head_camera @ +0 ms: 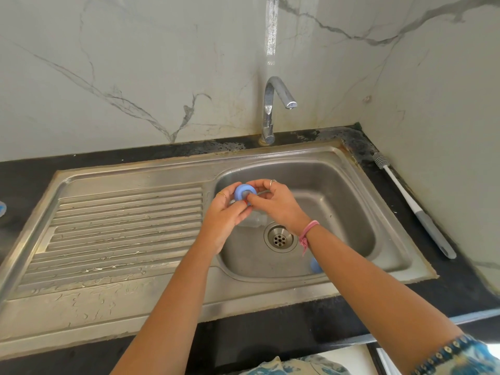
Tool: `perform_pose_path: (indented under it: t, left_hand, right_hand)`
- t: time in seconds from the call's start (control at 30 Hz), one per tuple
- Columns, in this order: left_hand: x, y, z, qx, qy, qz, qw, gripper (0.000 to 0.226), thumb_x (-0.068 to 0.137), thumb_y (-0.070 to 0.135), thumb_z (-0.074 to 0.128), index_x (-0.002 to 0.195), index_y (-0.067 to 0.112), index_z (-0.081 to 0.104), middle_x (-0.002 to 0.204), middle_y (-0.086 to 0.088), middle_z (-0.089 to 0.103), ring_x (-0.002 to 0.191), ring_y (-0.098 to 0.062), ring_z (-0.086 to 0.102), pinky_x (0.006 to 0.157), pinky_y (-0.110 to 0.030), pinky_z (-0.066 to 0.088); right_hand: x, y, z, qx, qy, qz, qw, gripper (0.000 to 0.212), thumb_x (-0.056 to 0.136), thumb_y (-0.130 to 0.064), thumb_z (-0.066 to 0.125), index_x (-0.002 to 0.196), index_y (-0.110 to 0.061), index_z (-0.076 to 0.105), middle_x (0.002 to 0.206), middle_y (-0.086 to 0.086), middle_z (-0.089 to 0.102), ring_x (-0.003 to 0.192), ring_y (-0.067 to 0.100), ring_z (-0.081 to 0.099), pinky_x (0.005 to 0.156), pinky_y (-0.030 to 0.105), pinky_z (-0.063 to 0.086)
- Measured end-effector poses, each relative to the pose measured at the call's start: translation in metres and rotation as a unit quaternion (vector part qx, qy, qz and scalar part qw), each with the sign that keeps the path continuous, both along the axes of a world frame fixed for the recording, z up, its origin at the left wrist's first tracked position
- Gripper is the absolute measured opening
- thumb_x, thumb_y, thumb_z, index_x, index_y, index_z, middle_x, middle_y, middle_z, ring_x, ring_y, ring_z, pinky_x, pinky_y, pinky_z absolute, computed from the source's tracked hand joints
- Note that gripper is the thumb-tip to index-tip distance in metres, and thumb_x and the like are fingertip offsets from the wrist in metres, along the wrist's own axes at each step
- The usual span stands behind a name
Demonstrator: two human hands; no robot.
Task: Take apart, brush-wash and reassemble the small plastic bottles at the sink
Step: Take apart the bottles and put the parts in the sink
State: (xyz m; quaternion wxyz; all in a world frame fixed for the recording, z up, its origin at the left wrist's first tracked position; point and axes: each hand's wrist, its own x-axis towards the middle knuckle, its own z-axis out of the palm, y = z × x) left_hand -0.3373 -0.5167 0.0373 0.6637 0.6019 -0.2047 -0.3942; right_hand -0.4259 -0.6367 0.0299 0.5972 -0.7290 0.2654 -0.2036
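Over the steel sink basin (pixel 338 185) my left hand (pixel 226 215) grips a blue round bottle cap (pixel 242 192) by its rim. My right hand (pixel 273 203) pinches at the middle of that cap with its fingertips. Below the hands a clear small plastic bottle (pixel 254 221) lies on the basin floor, partly hidden. A second blue piece (pixel 315 265) shows at the basin's front right, mostly behind my right forearm. A white bottle brush (pixel 405 201) with a grey handle lies on the black counter right of the sink.
The chrome tap (pixel 270 109) stands behind the basin, with no water running. The drain (pixel 280 238) sits in the basin's middle. A wet ribbed drainboard (pixel 121 226) fills the left side. A blue object (pixel 2 209) peeks in at the far left edge.
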Motion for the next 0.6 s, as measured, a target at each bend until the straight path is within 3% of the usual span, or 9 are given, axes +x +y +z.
perform_pose_path:
  t: [0.17, 0.23, 0.33, 0.43, 0.5, 0.6]
  left_hand:
    - [-0.003, -0.011, -0.002, 0.022, -0.051, 0.054, 0.997, 0.033, 0.094, 0.004, 0.057, 0.127, 0.007, 0.056, 0.124, -0.009, 0.062, 0.103, -0.017, 0.069, 0.083, -0.027, 0.058]
    - [-0.003, -0.014, -0.004, 0.023, -0.032, 0.070, 0.997, 0.025, 0.093, 0.007, 0.057, 0.118, 0.008, 0.059, 0.119, -0.011, 0.065, 0.099, -0.018, 0.070, 0.083, -0.030, 0.058]
    - [0.002, -0.018, -0.008, 0.035, -0.020, 0.048, 0.998, 0.030, 0.087, 0.015, 0.063, 0.117, 0.009, 0.063, 0.116, -0.013, 0.067, 0.102, -0.019, 0.069, 0.088, -0.035, 0.057]
    - [0.007, -0.023, -0.012, 0.029, 0.029, 0.062, 0.997, 0.027, 0.094, 0.014, 0.057, 0.116, 0.001, 0.063, 0.113, -0.016, 0.068, 0.101, -0.020, 0.069, 0.084, -0.027, 0.057]
    - [0.010, -0.026, -0.011, 0.027, 0.070, 0.057, 0.996, 0.026, 0.097, 0.013, 0.053, 0.116, -0.003, 0.061, 0.113, -0.019, 0.068, 0.102, -0.022, 0.069, 0.083, -0.026, 0.057]
    - [0.011, -0.030, -0.011, 0.054, 0.079, 0.008, 0.995, 0.019, 0.100, 0.013, 0.047, 0.105, 0.008, 0.065, 0.100, -0.009, 0.073, 0.094, -0.018, 0.072, 0.082, -0.027, 0.058]
  right_hand:
    - [0.005, -0.004, 0.001, -0.011, 0.015, -0.003, 1.000, 0.017, 0.086, -0.022, 0.071, 0.103, -0.019, 0.067, 0.104, 0.004, 0.066, 0.085, 0.020, 0.069, 0.078, 0.033, 0.059]
    - [0.006, -0.008, 0.004, 0.050, 0.021, 0.043, 0.998, 0.019, 0.090, -0.018, 0.067, 0.109, -0.017, 0.064, 0.111, 0.008, 0.065, 0.090, 0.018, 0.068, 0.078, 0.029, 0.058]
    - [0.002, -0.022, 0.005, 0.196, 0.007, 0.137, 0.971, 0.030, 0.093, -0.013, 0.060, 0.123, -0.012, 0.061, 0.118, 0.012, 0.066, 0.108, 0.022, 0.065, 0.092, 0.033, 0.054]
    - [-0.003, -0.037, 0.001, 0.303, -0.006, 0.199, 0.932, 0.039, 0.095, -0.014, 0.051, 0.133, -0.009, 0.056, 0.123, 0.013, 0.064, 0.113, 0.023, 0.061, 0.097, 0.031, 0.050]
    - [-0.003, -0.041, -0.005, 0.314, 0.004, 0.195, 0.929, 0.037, 0.096, -0.009, 0.048, 0.132, -0.011, 0.057, 0.125, 0.016, 0.063, 0.115, 0.025, 0.061, 0.101, 0.034, 0.049]
    - [0.002, -0.045, -0.013, 0.275, 0.032, 0.150, 0.949, 0.029, 0.094, -0.007, 0.057, 0.122, -0.013, 0.064, 0.117, 0.017, 0.068, 0.110, 0.026, 0.065, 0.098, 0.034, 0.051]
